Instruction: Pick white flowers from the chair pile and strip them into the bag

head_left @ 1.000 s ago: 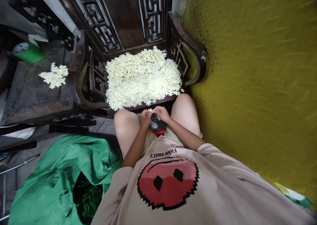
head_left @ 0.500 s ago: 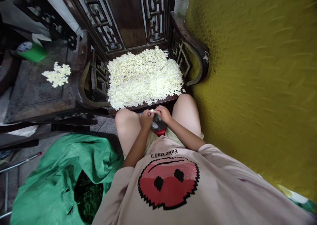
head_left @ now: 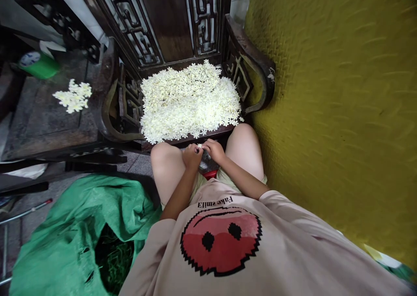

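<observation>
Between my knees, my left hand point(head_left: 192, 156) is closed around a small white flower point(head_left: 200, 146) at its fingertips. My right hand point(head_left: 214, 151) meets it from the right, thumb and finger pinched at the same flower. Just beyond both hands, a thick layer of white blossoms point(head_left: 190, 103) covers the seat of a dark carved wooden chair point(head_left: 269, 77). A smaller cluster of white flowers point(head_left: 74, 96) lies on the dark wooden table point(head_left: 42, 124) to the left.
A green roll point(head_left: 41, 65) sits on the table at the far left. A green sack point(head_left: 74, 218) with dark green strands inside lies open at lower left, beside a metal rod point(head_left: 28, 211). A yellow textured sheet point(head_left: 332, 113) rises along the right.
The view has shifted slightly. Both hands remain together between the knees, with only a very small change in the fingers.
</observation>
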Motion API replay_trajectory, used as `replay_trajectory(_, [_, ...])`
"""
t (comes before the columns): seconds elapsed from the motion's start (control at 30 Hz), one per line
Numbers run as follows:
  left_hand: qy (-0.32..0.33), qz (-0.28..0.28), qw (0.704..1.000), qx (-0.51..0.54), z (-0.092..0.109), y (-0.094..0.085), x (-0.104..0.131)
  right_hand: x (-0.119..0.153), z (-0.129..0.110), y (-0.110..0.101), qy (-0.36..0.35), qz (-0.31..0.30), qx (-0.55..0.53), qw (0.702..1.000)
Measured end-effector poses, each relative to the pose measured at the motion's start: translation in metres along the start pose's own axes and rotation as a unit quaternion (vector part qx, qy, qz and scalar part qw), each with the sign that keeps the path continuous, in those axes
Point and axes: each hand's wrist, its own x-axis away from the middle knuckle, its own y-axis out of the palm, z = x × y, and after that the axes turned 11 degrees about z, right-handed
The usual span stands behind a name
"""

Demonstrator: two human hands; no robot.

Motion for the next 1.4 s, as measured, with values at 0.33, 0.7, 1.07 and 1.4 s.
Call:
replay_trajectory(0.33, [-0.018,-0.009,0.998,0.06,-0.001,0.003,0.0,0.001,0.001,0.007,0.049,0.044,-0.087,0.994])
replay_trajectory(0.7, [-0.151,-0.078,0.955,0.243,-0.007,0.01,-0.005,-0.003,0.015,0.015,0.154,0.0,-0.133,0.979])
replay_trajectory(1.07, [-0.246,-0.114,0.903,0.333,-0.005,0.007,-0.012,-0.003,0.009,0.014,0.145,-0.017,-0.154,0.977])
replay_trajectory(1.4, [-0.188,-0.203,0.887,0.368,-0.009,0.004,-0.015,-0.007,0.012,0.007,0.215,-0.032,-0.236,0.947])
